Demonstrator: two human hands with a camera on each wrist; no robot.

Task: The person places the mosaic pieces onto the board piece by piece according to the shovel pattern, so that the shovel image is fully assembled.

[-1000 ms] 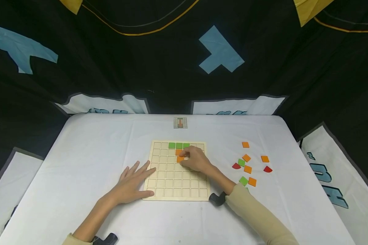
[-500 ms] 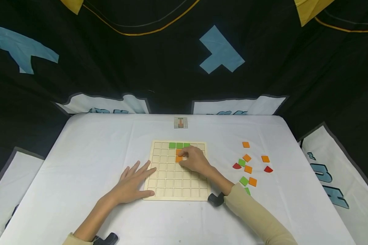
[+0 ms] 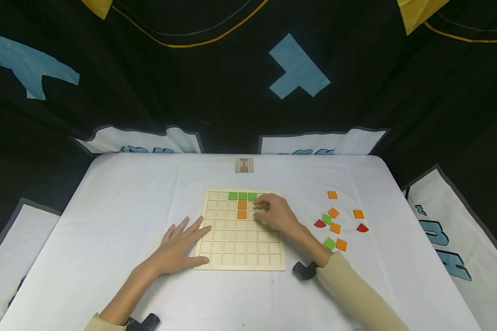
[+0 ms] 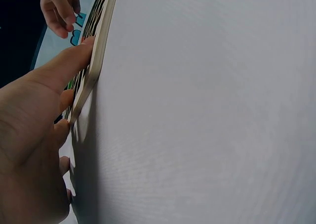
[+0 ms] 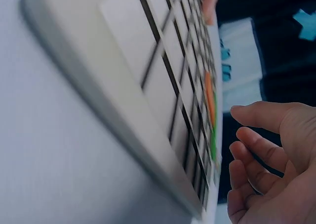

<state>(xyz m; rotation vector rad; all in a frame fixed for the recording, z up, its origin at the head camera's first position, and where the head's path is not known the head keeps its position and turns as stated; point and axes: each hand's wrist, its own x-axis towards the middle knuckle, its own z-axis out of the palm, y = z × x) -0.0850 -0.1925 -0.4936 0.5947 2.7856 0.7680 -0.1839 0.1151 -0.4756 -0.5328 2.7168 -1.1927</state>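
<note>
A light wooden grid board (image 3: pixel 240 248) lies at the middle of the white table. Three green square tiles (image 3: pixel 242 196) fill cells in its far row, and two orange square tiles (image 3: pixel 242 214) run down from the middle one. My left hand (image 3: pixel 176 250) spreads at the board's left side, thumb and fingertips on its edge; the left wrist view shows the thumb (image 4: pixel 64 66) against the rim. Over the board's right part hovers my right hand (image 3: pixel 275 214), fingers loosely bent and apart from the tiles. Nothing shows between its thumb and fingers in the right wrist view.
Right of the board lie several loose orange tiles (image 3: pixel 341 245), green tiles (image 3: pixel 329 243) and two red quarter-round pieces (image 3: pixel 362 228). A small printed pattern card (image 3: pixel 244 165) lies beyond the board. Dark curtain (image 3: pixel 190 92) hangs behind the table.
My right hand has let go of the nearer orange tile, which now lies in its cell, and has drawn off to the right. The left hand stays where it was.
</note>
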